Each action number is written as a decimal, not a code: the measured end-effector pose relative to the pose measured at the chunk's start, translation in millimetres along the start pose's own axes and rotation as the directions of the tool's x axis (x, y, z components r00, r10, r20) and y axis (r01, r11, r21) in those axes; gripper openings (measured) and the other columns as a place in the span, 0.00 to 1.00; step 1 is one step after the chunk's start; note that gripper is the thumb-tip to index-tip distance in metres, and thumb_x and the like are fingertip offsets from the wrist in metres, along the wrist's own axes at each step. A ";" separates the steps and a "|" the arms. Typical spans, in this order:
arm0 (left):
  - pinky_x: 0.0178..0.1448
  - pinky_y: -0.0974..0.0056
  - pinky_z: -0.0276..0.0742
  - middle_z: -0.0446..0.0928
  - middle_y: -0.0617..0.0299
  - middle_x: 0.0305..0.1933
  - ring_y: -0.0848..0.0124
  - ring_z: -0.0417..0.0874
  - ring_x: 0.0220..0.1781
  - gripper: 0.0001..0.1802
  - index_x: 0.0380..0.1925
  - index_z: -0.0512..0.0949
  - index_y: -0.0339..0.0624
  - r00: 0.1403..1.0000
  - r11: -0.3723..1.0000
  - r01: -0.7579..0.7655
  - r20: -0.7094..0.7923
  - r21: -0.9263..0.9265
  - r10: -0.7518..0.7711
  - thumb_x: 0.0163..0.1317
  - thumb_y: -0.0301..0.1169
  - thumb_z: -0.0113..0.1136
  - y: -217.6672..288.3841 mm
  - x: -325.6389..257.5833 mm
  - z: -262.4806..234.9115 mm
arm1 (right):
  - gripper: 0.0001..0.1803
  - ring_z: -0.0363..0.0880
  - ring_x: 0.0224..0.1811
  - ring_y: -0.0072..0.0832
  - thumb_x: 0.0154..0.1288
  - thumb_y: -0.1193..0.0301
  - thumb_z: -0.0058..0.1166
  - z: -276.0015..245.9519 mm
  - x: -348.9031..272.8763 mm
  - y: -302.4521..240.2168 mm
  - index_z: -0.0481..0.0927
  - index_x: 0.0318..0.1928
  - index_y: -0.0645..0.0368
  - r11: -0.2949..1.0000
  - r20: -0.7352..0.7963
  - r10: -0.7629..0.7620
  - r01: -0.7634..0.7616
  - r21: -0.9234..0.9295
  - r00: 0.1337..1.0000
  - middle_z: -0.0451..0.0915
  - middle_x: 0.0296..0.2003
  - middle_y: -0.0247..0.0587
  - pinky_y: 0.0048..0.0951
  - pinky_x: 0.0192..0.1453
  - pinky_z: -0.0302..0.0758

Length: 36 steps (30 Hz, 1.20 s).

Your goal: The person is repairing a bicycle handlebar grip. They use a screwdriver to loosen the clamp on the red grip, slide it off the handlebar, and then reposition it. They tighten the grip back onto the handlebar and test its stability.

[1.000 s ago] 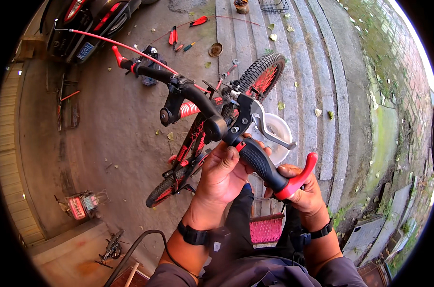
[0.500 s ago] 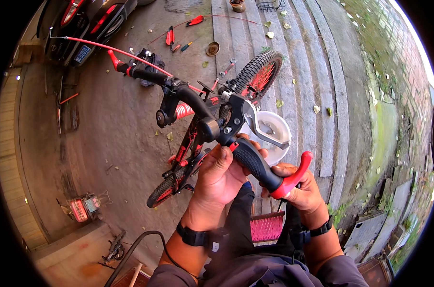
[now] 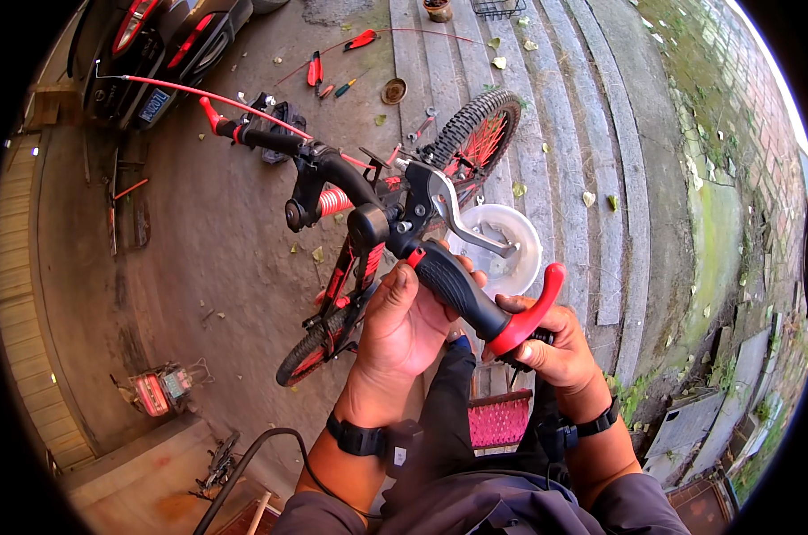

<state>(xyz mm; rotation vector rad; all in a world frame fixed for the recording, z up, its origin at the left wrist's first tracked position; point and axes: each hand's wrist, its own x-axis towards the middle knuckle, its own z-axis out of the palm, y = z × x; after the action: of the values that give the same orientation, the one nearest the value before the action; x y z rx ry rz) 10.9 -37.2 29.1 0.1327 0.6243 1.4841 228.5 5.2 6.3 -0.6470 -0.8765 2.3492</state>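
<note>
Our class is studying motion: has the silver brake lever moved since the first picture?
Yes, leftward: the tip of the silver brake lever showed past the right rim of the white bucket, now inside it.

brown ground [image 3: 225, 214] meets grey stone slabs [image 3: 616, 254]; mossy paving [image 3: 714, 241] lies right, perhaps a ribbed door [image 3: 19, 299] left.
</note>
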 end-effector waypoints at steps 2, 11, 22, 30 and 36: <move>0.67 0.46 0.76 0.78 0.47 0.59 0.51 0.80 0.63 0.24 0.63 0.71 0.43 1.000 1.000 0.000 0.005 0.005 0.000 0.74 0.44 0.56 -3.0 -2.8 -2.3 | 0.30 0.75 0.63 0.31 0.63 0.67 0.68 -1.5 0.5 -2.8 0.77 0.62 0.69 1.000 0.048 0.006 -0.005 -0.028 0.999 0.80 0.60 0.46 0.37 0.71 0.66; 0.64 0.48 0.77 0.79 0.51 0.55 0.53 0.81 0.58 0.23 0.60 0.74 0.42 0.994 0.989 -0.021 -0.102 0.149 0.037 0.73 0.45 0.56 -4.1 -6.4 3.2 | 0.26 0.72 0.69 0.36 0.66 0.68 0.65 5.4 13.5 2.4 0.77 0.61 0.67 0.995 0.015 -0.089 0.088 0.043 0.996 0.78 0.62 0.49 0.39 0.73 0.65; 0.63 0.51 0.76 0.80 0.54 0.54 0.56 0.81 0.58 0.25 0.59 0.75 0.42 0.993 0.977 -0.018 -0.114 0.215 0.043 0.72 0.48 0.57 -12.4 -15.7 -5.4 | 0.27 0.79 0.61 0.34 0.69 0.65 0.63 1.5 5.2 11.7 0.75 0.63 0.66 0.996 -0.095 -0.066 0.071 0.052 0.993 0.81 0.56 0.45 0.39 0.69 0.70; 0.61 0.63 0.74 0.69 0.55 0.67 0.67 0.73 0.66 0.41 0.73 0.57 0.38 0.957 0.781 0.286 -0.206 0.555 -0.204 0.65 0.29 0.69 -76.2 -62.1 -4.5 | 0.20 0.81 0.49 0.34 0.79 0.61 0.47 3.6 -3.7 36.3 0.72 0.60 0.62 0.942 -0.457 -0.001 0.154 0.297 0.890 0.79 0.45 0.42 0.36 0.57 0.78; 0.60 0.63 0.78 0.72 0.52 0.63 0.66 0.77 0.63 0.37 0.67 0.60 0.34 0.995 0.474 0.099 -0.088 0.875 -0.046 0.64 0.28 0.69 -100.6 -68.1 11.6 | 0.20 0.75 0.53 0.31 0.80 0.61 0.47 11.4 -21.6 42.3 0.67 0.62 0.62 0.938 -0.457 0.023 0.138 0.317 0.889 0.76 0.51 0.44 0.34 0.59 0.75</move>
<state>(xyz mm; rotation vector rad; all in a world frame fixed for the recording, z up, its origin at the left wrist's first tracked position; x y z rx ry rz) 107.9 -109.8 14.2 0.8748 1.3991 0.9321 224.1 -40.5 -10.3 -0.9507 -0.2628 2.0875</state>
